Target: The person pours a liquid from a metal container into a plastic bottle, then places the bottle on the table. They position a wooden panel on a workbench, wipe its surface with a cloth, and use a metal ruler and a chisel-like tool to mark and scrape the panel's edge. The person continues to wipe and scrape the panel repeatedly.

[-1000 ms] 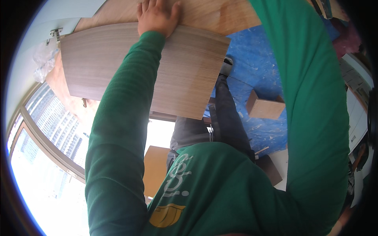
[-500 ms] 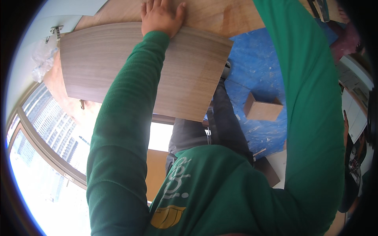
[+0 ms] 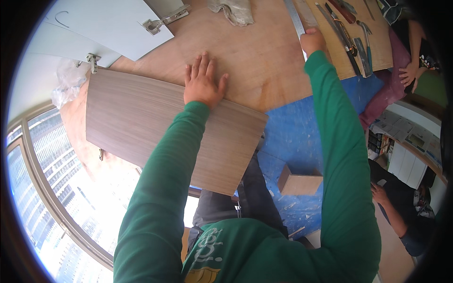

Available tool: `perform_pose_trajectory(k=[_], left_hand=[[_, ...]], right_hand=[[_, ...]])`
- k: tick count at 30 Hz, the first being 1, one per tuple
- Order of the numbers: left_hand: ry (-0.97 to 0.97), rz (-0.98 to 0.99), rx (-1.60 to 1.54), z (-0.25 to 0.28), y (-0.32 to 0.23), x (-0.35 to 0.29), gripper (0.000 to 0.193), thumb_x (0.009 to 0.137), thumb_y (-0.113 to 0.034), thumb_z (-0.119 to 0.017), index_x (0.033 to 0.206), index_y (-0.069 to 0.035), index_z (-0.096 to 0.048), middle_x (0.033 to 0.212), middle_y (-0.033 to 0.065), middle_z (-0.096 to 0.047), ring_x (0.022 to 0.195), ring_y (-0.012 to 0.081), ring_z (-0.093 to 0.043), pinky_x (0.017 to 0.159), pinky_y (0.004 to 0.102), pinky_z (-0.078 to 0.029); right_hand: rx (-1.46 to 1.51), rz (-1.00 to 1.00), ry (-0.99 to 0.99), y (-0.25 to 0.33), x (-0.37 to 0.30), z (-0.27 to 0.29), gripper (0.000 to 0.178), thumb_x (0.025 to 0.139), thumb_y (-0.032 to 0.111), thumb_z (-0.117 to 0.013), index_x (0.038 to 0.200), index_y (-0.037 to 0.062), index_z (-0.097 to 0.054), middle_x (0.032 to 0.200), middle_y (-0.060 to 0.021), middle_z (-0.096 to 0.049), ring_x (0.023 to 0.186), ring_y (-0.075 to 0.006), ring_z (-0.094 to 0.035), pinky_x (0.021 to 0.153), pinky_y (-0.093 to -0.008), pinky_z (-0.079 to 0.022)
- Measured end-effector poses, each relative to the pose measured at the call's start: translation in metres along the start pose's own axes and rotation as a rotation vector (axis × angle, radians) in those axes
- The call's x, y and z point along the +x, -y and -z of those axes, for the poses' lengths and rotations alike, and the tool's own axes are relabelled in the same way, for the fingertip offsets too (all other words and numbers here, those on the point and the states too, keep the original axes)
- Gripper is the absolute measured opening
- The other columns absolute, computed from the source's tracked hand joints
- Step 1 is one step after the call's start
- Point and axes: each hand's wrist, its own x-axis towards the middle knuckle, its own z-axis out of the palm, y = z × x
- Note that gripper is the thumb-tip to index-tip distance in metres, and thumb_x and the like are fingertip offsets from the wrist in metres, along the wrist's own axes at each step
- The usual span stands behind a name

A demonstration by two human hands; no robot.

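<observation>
A brown wood-grain panel [image 3: 155,108] lies across the near side of a plywood worktop [image 3: 236,61]. My left hand [image 3: 204,81] rests flat at the panel's far edge, fingers spread and reaching over onto the plywood. Farther off to the right, my right hand [image 3: 313,41] is closed around the near end of a long, flat steel ruler [image 3: 294,17]. The ruler lies along the worktop, and its far end runs out of the picture. Right of that hand are a claw hammer [image 3: 365,35] and several long hand tools.
White cabinet panels with metal hinges [image 3: 153,26] stand at the far left, near crumpled clear plastic [image 3: 70,82]. A cloth [image 3: 232,10] lies at the back. A small wooden box [image 3: 299,183] sits on blue floor sheeting [image 3: 295,141]. Other people [image 3: 409,70] are at the right.
The view has shifted, bringing more of the worktop and the tools into sight. My right hand, out of view before, now shows holding the ruler. My left hand stays at the panel's far edge.
</observation>
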Motion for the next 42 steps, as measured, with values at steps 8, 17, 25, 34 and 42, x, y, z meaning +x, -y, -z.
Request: perform_pose_trajectory(k=[8,17,25,34,42], left_hand=[[0.027,0.020,-0.037,0.002,0.001,-0.002,0.066,0.102,-0.050,-0.054,0.155,-0.012,-0.047,0.171,0.0103,-0.031,0.159,0.0298,-0.024,0.130,0.0500,-0.014],[0.033,0.021,-0.053,0.003,0.000,-0.002,0.067,0.101,-0.050,-0.054,0.155,-0.011,-0.047,0.170,0.0113,-0.033,0.159,0.0297,-0.024,0.130,0.0525,-0.015],[0.020,0.006,-0.074,0.003,-0.007,0.004,0.067,0.101,-0.050,-0.055,0.154,-0.011,-0.047,0.169,0.0122,-0.033,0.158,0.0303,-0.026,0.130,0.0535,-0.016],[0.023,0.009,-0.031,0.002,-0.001,-0.001,0.067,0.100,-0.049,-0.056,0.154,-0.011,-0.047,0.169,0.0122,-0.034,0.158,0.0310,-0.026,0.130,0.0524,-0.015],[0.024,0.012,0.011,-0.001,-0.003,0.003,0.067,0.100,-0.051,-0.056,0.155,-0.012,-0.047,0.169,0.0089,-0.034,0.158,0.0272,-0.026,0.130,0.0490,-0.015]], right_hand=[[0.204,0.312,0.204,0.097,-0.008,-0.035,0.024,0.090,0.024,-0.070,0.107,0.0084,-0.075,0.099,-0.0118,-0.075,0.091,-0.0306,-0.069,0.083,-0.0401,-0.055],[0.273,0.339,-0.009,0.157,-0.025,-0.088,0.026,0.092,0.015,-0.061,0.111,0.0014,-0.070,0.099,-0.0230,-0.072,0.103,-0.0422,-0.069,0.091,-0.0492,-0.053],[0.424,0.280,0.244,0.139,0.006,-0.076,0.018,0.094,0.022,-0.071,0.102,0.0062,-0.074,0.095,-0.0049,-0.074,0.089,-0.0196,-0.069,0.078,-0.0355,-0.054],[1.309,0.116,0.555,0.039,-0.087,0.025,0.034,0.097,0.011,-0.064,0.130,0.0015,-0.059,0.119,-0.0098,-0.069,0.112,-0.0223,-0.067,0.096,-0.0355,-0.056],[1.220,0.025,0.588,-0.049,-0.179,0.074,0.060,0.098,0.020,-0.069,0.150,0.0008,-0.048,0.143,-0.0163,-0.060,0.128,-0.0291,-0.062,0.104,-0.0446,-0.055]])
